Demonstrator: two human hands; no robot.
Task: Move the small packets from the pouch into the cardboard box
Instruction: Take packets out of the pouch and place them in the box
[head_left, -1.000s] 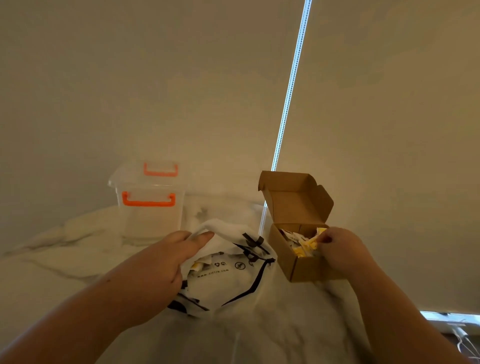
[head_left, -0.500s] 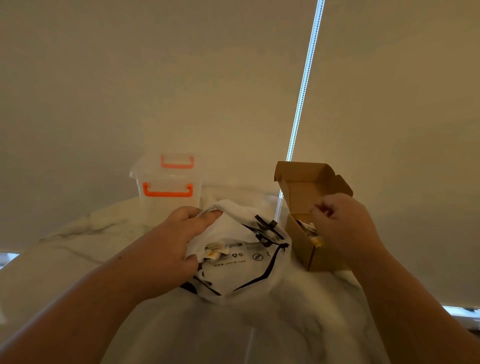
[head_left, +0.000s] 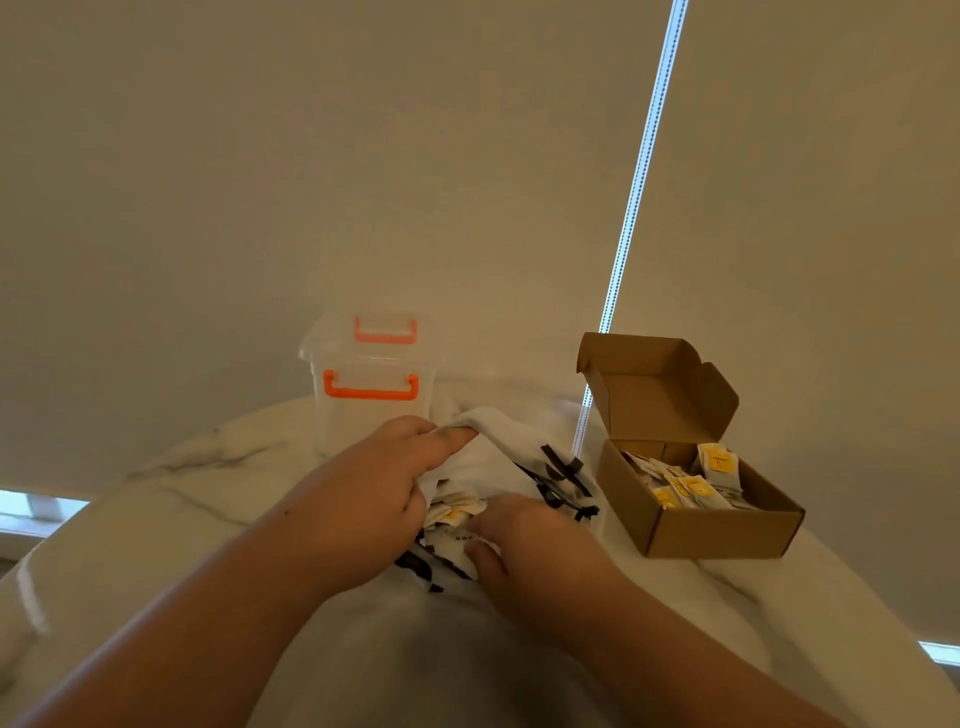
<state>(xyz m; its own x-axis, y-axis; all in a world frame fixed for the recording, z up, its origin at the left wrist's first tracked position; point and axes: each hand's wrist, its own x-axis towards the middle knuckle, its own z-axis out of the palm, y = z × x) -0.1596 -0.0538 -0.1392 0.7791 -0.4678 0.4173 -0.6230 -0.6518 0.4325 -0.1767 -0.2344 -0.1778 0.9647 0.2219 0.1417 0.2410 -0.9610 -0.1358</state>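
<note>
**Left hand** (head_left: 374, 499): fingers and thumb curled round the upper lip of the pouch, holding the mouth open.

**Right hand** (head_left: 524, 535): at the pouch mouth, fingertips on or among the packets there and thumb at the lower lip. Cannot tell whether any packet is actually gripped.

**Pouch** (head_left: 519, 462): white with black markings, lying mid-tabletop between both hands.

**Small packets, in pouch** (head_left: 452, 512): a loose cream and yellow pile showing at the mouth.

**Small packets, in box** (head_left: 696, 483): a jumbled layer, one standing on end against the far wall.

**Cardboard box** (head_left: 722, 535): lid up, near the right edge of the marble tabletop (head_left: 208, 483), apart from the pouch.

**Clear lidded container** (head_left: 371, 410): orange handles, at the far edge, just behind the left hand.

**Risks (judged):**
- A loose pinch on slippery packets could drop some on the tabletop between pouch and box.
- Pulling the handful out may drag the light pouch along if the left-hand hold slackens.
- The upright lid could be knocked shut on the return.

**Change:** half a second back the right hand was over the box, and it is now at the pouch. The left-hand hold is unchanged.
</note>
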